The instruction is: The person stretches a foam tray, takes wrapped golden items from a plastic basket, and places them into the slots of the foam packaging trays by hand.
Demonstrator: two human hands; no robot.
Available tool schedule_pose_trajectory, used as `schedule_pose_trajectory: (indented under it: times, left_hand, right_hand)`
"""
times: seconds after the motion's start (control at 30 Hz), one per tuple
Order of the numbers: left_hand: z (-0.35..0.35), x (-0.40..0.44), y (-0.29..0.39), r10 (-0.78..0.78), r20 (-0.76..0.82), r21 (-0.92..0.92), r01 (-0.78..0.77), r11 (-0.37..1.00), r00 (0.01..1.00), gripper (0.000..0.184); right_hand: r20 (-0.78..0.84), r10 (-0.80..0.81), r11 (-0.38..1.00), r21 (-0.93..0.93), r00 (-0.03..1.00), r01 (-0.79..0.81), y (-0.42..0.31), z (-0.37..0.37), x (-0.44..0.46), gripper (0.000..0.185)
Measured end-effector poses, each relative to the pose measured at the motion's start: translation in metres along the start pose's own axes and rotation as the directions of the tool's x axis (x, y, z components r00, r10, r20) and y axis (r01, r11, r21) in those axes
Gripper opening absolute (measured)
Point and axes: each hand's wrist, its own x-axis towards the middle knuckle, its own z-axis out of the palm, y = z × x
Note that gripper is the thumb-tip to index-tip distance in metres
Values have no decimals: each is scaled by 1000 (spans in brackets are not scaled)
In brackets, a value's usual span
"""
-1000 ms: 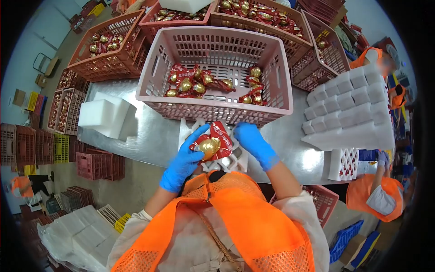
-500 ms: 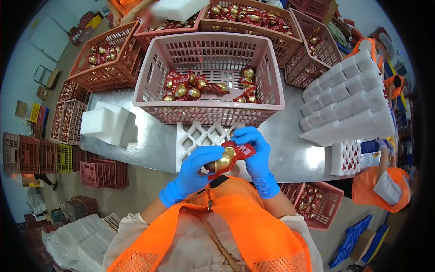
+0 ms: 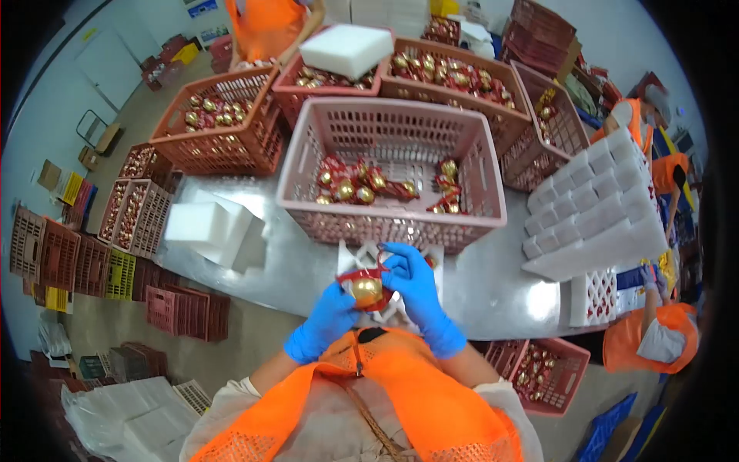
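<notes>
A gold ball in a red printed wrapper [image 3: 366,289] is between my two blue-gloved hands, close to my chest. My left hand [image 3: 331,314] is closed round its left side. From the right, the fingers of my right hand [image 3: 413,286] pinch the wrapper. Beneath my hands lies a white foam tray with diamond-shaped cells [image 3: 350,252], partly hidden. Just beyond it stands a pale pink crate [image 3: 392,219], with several wrapped gold balls [image 3: 344,189] on its floor in a left group and a right group.
Orange-brown crates [image 3: 219,146] of wrapped balls line the far side. White foam blocks [image 3: 198,225] lie at the left of the metal table [image 3: 493,296]; a stepped foam stack [image 3: 593,208] stands at right. Other people [image 3: 654,336] are at right and at the far side.
The view has shifted, so the crates appear lower. My right hand, beside the tray a second ago, has come to the wrapper. The ball has stayed in my left hand.
</notes>
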Motion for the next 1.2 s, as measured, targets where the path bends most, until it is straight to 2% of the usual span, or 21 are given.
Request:
schedule_pose_trajectory:
  times: [0.07,0.13,0.2,0.33,0.4,0.47,0.5,0.53,0.6,0.67,0.7,0.73,0.77,0.8,0.83,0.9,0.97,1.0,1.07,1.13,1.2]
  left_hand:
    - [-7,-10,1,28,-4,0,-28,1000,1000,59]
    - [1,-14,1,22,-135,-54,-30,998,991,67]
    - [-18,-10,-6,35,-11,-153,-36,988,999,72]
    - [-32,-3,2,10,84,-142,2,990,996,73]
    - [-27,0,15,-43,79,-144,54,988,996,65]
    - [-26,4,28,-328,28,233,313,921,944,56]
    - [-42,15,16,-333,50,302,303,904,942,50]
    - [-36,18,30,-384,24,587,298,753,923,61]
    - [-57,21,-9,131,34,783,-108,613,991,75]
    - [-42,26,-6,111,154,723,-189,664,982,87]
    - [-42,29,-6,-259,147,644,106,757,955,76]
    - [-47,33,-24,-332,281,674,60,736,900,58]
    - [-35,34,-29,-412,143,706,199,680,900,52]
    - [-23,38,-29,-463,0,724,319,611,886,46]
    - [-26,40,-43,-438,-22,552,376,744,899,45]
    - [-26,53,-63,-394,-69,483,376,791,917,40]
    - [-17,64,-79,-348,-112,375,364,853,931,22]
    - [-19,72,-90,-332,-124,371,354,858,935,22]
    - [-31,98,-113,-465,166,430,360,828,870,34]
    - [-41,114,-125,-610,79,554,474,685,789,26]
    - [-32,81,-64,-441,321,430,286,856,838,24]
  right_hand:
    - [-157,-457,850,-369,876,377,24,15,5,41]
    - [-10,-684,545,-671,729,502,47,10,11,46]
    - [111,-355,859,-354,928,370,59,2,7,56]
    - [149,-358,880,-276,922,386,40,38,-16,63]
    - [-15,-299,898,-344,954,276,44,45,-23,67]
    - [-159,-252,946,-247,954,209,58,31,-34,66]
    - [-133,-242,952,-223,961,209,59,25,-40,62]
    - [-122,-234,958,-197,965,207,60,18,-48,59]
    - [-25,-213,953,-225,977,202,67,-4,-66,51]
    - [21,-251,798,-562,968,219,56,-11,-83,44]
    - [-91,-245,812,-563,965,153,64,-15,-89,42]
    - [-190,-237,822,-562,953,92,74,-19,-93,40]
    - [-474,11,949,-271,880,-158,74,-18,-95,40]
    - [-589,78,997,54,805,-57,71,-11,-90,41]
    - [-639,57,998,25,767,-53,76,-17,-90,39]
    - [-686,46,998,4,726,-59,83,-30,-88,38]
    - [-672,-82,908,-354,736,-222,73,-50,-82,36]
    - [-628,-171,875,-451,759,-177,71,-64,-75,34]
    - [-532,-228,820,-556,815,-134,67,-94,-58,33]
    - [-354,-254,666,-739,900,-102,64,-122,-44,27]
    - [-230,-70,600,-787,971,-143,67,-141,-36,22]
